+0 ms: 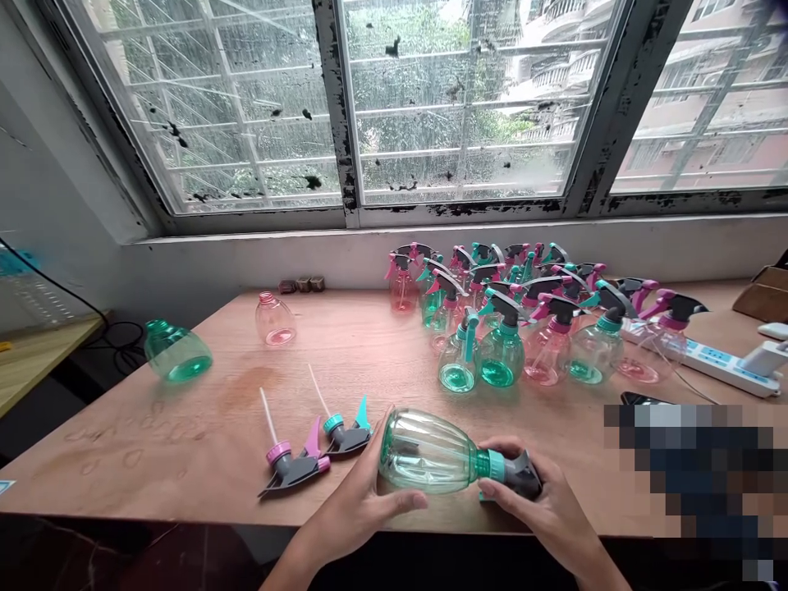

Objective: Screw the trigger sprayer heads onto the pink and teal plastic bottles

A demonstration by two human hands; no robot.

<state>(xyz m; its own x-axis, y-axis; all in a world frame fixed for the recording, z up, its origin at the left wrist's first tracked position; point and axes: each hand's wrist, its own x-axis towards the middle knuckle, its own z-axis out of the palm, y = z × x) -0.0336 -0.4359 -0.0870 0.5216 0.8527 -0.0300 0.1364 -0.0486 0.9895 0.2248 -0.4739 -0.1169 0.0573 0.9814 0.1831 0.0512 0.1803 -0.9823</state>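
A green transparent spray bottle point(431, 451) lies sideways in the air above the table's front edge, its base to the left. My left hand point(363, 492) is wrapped around the base end, thumb along the near side. At the other end, my right hand point(542, 501) grips the dark grey spray head point(522, 474) by its teal collar point(496, 465). The collar sits on the bottle's neck. Left of my left hand lie two loose spray heads with white tubes, one with a pink collar point(279, 451) and one with a teal collar point(333, 423).
A green bottle point(178, 353) and a pink bottle point(275, 320) without heads stand at the left on the wooden table point(185, 443). Several spray bottles with heads point(501, 353) crowd the back right, beside a white power strip point(707, 361). A blurred-out patch covers the right front.
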